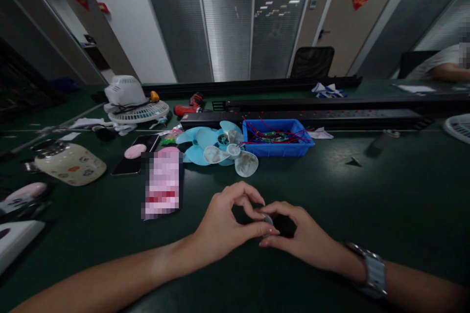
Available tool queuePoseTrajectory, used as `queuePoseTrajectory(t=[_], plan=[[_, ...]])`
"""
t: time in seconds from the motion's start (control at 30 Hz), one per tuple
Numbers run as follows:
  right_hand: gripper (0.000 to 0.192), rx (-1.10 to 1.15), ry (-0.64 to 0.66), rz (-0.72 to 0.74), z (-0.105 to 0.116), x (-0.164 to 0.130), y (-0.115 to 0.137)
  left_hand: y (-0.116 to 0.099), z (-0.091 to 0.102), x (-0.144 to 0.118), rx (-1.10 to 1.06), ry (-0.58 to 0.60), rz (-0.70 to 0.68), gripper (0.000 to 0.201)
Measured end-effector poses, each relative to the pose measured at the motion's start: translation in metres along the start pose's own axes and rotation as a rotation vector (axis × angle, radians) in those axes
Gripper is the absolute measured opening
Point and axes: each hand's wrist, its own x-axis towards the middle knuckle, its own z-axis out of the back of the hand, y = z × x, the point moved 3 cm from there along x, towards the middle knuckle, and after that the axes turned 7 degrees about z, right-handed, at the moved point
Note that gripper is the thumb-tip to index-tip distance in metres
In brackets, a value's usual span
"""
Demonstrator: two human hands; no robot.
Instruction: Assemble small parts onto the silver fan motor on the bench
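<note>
Centrally, small grey part pinched between fingertips of left hand and right hand.

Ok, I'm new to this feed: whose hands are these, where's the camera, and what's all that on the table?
The single picture comes from a camera on the worker's head, looking down. The left hand and right hand, with a wristwatch, pinch a small grey part together; what it is cannot be told. On the dark green table lie blue fan blades, clear fan blades, a blue bin of wired boards, a phone, a red drill and a white fan.
</note>
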Motion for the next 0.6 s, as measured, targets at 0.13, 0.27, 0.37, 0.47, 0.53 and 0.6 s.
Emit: queuePoseTrajectory(t=[0.13, 0.27, 0.37, 0.47, 0.53, 0.6], plan=[[0.035, -0.009, 0.001, 0.003, 0.0003, -0.0006, 0.0003, 0.0019, 0.0004, 0.0008, 0.001, 0.016, 0.005, 0.034], [0.036, -0.003, -0.011, 0.017, -0.0001, -0.0017, -0.0013, -0.0014, 0.0001, 0.0011, 0.008, 0.048, -0.018, 0.027], [0.035, -0.012, -0.031, 0.032, -0.0003, -0.0024, -0.0033, -0.004, -0.0015, 0.0007, -0.035, 0.125, -0.003, 0.028], [0.033, -0.014, -0.02, 0.029, -0.0011, -0.0019, -0.0043, -0.0048, -0.0035, 0.0007, -0.076, 0.199, 0.014, 0.033], [0.032, -0.01, -0.014, 0.027, -0.0014, -0.0014, -0.0037, -0.0047, -0.0048, 0.0011, -0.083, 0.213, 0.01, 0.033], [0.032, -0.009, -0.014, 0.028, -0.0014, -0.0012, -0.0027, -0.0051, -0.0061, 0.0016, -0.083, 0.18, 0.003, 0.033]])
